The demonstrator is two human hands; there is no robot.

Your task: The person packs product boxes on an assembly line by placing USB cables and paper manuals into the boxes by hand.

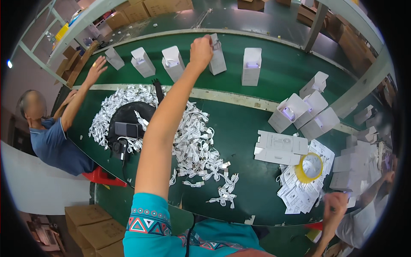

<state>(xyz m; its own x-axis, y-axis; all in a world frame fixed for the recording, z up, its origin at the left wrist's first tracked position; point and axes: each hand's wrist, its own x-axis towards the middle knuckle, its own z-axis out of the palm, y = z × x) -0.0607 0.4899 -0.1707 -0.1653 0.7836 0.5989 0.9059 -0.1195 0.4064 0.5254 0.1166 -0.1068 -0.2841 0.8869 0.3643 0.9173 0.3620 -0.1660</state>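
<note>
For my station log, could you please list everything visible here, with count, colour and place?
upright boxes: five, white, in a row on the far green belt
open boxes: a cluster, white, right of the belt
cables: a large pile, white, centre of the green table
black device: one, amid the cables
flat cartons: a few, white, right of centre
tape roll: one, yellow, on white leaflets
cardboard boxes: several, brown, lower left
co-worker: one, blue shirt, left
left hand: on the fourth upright box
right hand: blurred, near the leaflets
</note>
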